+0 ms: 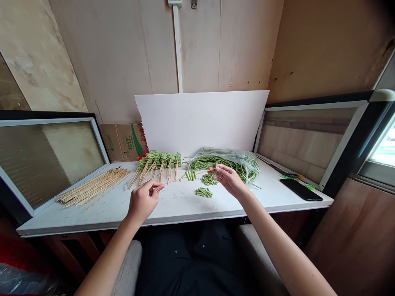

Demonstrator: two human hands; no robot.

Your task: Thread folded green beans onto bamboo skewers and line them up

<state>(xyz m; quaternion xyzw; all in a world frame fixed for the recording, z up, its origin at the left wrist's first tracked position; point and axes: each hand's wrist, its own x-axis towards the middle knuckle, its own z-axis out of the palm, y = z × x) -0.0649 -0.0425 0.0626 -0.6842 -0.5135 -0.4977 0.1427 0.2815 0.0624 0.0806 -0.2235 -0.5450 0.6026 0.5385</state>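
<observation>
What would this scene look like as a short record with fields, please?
Left hand: pinches one end of a thin wooden stick
Right hand: holds a short green bean piece near the stick's other end
On the stick: a few cut bean pieces, side by side
Loose cut beans: two small piles on the white table
Long beans: in a clear plastic bag
Bare sticks: spread at the table's left
Filled sticks: grouped toward the back
Also there: black phone, cardboard box
</observation>
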